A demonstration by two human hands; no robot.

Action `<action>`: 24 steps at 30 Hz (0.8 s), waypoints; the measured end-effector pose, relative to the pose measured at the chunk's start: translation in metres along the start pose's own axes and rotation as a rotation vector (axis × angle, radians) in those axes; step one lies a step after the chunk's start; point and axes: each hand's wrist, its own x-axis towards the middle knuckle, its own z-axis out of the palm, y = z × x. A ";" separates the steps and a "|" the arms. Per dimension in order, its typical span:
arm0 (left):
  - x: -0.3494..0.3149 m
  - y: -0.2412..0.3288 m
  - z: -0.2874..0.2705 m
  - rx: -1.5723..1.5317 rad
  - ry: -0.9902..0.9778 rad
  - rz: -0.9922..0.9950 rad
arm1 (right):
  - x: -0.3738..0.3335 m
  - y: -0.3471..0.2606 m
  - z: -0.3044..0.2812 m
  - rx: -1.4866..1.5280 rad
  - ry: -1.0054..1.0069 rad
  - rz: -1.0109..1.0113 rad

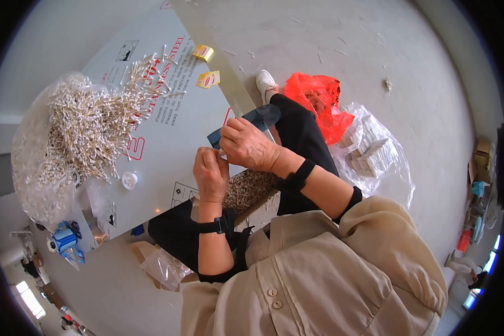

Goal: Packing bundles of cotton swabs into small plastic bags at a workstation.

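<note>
My left hand (211,172) and my right hand (247,144) are closed and held close together over the table's near edge. A small white bit shows between their fingertips, too covered to name. Behind the right hand a dark blue, see-through strip (256,119) lies across the table corner; whether a hand touches it I cannot tell. Below my wrists, by my lap, a box of loose cotton swabs (248,189) is partly hidden. To the left, a large heap of cotton swabs (89,120) spills from a clear plastic bag (31,162) onto the table.
On the film-covered table (157,151) are a small round white tub (129,180) and two yellow packets (208,79). A blue bottle (65,241) stands at the left corner. On the floor lie a red bag (313,101), a clear bag of white packs (372,151) and a carton (145,252).
</note>
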 end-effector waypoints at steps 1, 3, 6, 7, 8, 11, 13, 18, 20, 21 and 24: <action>0.001 0.000 0.001 -0.002 0.000 0.002 | -0.001 0.004 -0.003 -0.017 0.002 -0.029; 0.002 -0.001 0.001 0.016 -0.003 -0.018 | -0.001 0.010 -0.007 -0.027 0.004 -0.060; 0.007 -0.001 0.002 -0.003 0.009 -0.011 | -0.003 0.018 -0.012 -0.075 0.013 -0.042; 0.008 -0.001 0.003 -0.002 0.009 -0.013 | -0.004 0.020 -0.014 -0.072 0.013 -0.042; 0.009 -0.002 0.005 -0.006 0.015 -0.020 | -0.005 0.022 -0.015 -0.083 0.007 -0.044; 0.009 -0.004 0.005 -0.011 0.024 -0.029 | -0.007 0.026 -0.017 -0.089 0.004 -0.041; 0.009 -0.004 0.006 -0.014 0.028 -0.030 | -0.011 0.029 -0.020 -0.086 0.005 -0.036; 0.009 -0.002 0.006 -0.010 0.038 -0.001 | -0.018 0.027 -0.028 -0.106 -0.031 -0.012; 0.009 -0.002 0.004 -0.014 0.064 0.020 | -0.020 0.026 -0.029 -0.092 0.004 -0.003; 0.009 -0.002 0.003 -0.018 0.089 0.043 | -0.021 0.026 -0.031 -0.079 0.040 0.007; 0.010 -0.009 -0.009 -0.059 0.122 -0.095 | -0.024 0.029 -0.041 0.147 0.118 0.274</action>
